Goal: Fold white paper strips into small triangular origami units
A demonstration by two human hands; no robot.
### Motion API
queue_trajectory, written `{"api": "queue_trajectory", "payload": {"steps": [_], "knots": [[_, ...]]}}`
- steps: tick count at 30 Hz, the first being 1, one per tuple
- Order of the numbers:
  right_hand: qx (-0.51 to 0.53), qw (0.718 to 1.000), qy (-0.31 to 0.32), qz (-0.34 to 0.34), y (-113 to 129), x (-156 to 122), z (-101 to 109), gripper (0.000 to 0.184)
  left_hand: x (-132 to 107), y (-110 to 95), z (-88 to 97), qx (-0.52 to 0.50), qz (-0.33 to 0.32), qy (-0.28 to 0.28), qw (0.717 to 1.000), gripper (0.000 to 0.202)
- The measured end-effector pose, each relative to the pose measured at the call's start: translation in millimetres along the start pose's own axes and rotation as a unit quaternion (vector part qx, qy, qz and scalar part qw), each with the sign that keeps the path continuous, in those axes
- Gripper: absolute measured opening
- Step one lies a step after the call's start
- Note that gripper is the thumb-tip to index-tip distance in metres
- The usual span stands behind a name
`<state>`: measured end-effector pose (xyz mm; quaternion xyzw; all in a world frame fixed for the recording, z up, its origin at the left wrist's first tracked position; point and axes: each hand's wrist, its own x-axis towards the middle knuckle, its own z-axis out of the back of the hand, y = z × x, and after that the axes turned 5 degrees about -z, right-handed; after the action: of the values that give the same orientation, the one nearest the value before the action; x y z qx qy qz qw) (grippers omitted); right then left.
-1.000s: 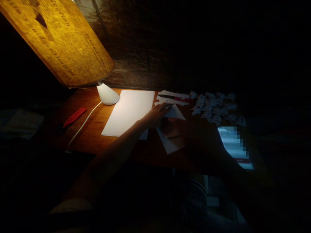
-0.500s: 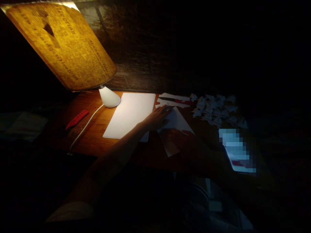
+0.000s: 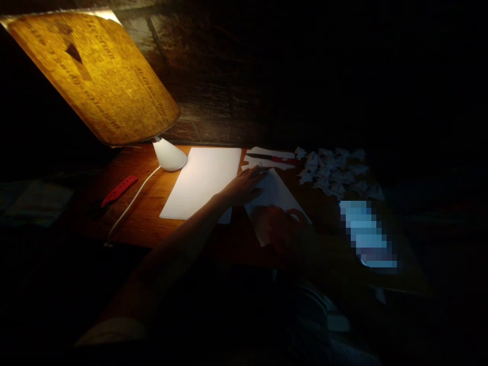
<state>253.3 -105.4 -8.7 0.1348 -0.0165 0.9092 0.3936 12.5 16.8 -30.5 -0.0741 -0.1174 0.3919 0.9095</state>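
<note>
A white sheet of paper lies slanted on the wooden table. My left hand rests on its upper left part, fingers stretched out and open. Over the sheet's lower right part is my right hand, in deep shadow. A small patch of white shows by its fingers, but their shape is too dark to make out. To the left, partly behind my left forearm, lies a stack of blank paper.
A lamp with a printed shade and white base stands left. Left of its cord is a red-handled tool. Behind my hands, a red-handled knife lies on paper pieces. Several folded paper shapes and a lit phone are right.
My right hand has shifted slightly over the sheet, covering more of its lower corner. My left hand stays put on the paper. The whole view has moved a little.
</note>
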Motion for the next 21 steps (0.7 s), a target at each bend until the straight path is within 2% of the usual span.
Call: {"api": "queue_trajectory", "payload": {"steps": [5,8,11,17,21], "knots": [[0.031,0.999,-0.021,-0.011,-1.3,-2.0,-2.5,0.024,0.5,-6.4,7.0,-0.010,-0.003,-0.015,1.000,0.069],[0.031,0.999,-0.007,-0.012,-0.1,-1.1,-0.3,0.022,-0.1,-11.9,12.3,-0.007,-0.020,-0.018,1.000,0.055],[0.026,0.999,-0.019,-0.009,1.3,0.8,0.8,0.021,-1.1,-16.6,17.0,-0.013,-0.050,-0.019,0.998,0.040],[0.045,0.997,-0.058,0.000,1.4,3.1,-2.8,0.017,-2.6,-20.0,21.4,-0.049,-0.092,-0.033,0.994,0.026],[0.059,0.995,-0.077,0.001,0.8,3.9,-3.6,0.015,-2.8,-20.8,22.2,-0.066,-0.119,-0.048,0.990,0.026]]}}
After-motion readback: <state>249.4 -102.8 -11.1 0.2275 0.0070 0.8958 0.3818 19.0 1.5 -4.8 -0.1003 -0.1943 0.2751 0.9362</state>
